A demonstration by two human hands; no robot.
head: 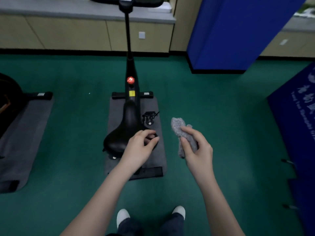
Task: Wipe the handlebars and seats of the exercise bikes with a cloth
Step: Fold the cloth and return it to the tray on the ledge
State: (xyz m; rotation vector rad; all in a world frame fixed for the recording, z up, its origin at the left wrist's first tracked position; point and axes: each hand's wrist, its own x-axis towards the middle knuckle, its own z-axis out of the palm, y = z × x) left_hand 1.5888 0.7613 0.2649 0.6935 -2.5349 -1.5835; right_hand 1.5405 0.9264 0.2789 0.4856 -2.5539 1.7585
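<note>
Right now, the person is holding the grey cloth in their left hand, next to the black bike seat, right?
Not quite. The grey cloth is in the right hand, not the left, and it is next to the black bike seat. The head view shows it: the left hand has no cloth in it and is over the seat's back edge.

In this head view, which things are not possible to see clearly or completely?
Head view:
Handlebars: cut off by the top edge.
Seat: rear right corner hidden by the left hand; contact unclear.
Second bike: cut by the left edge.
Banner lettering: blurred.
Cloth: middle hidden by the right hand.
</note>
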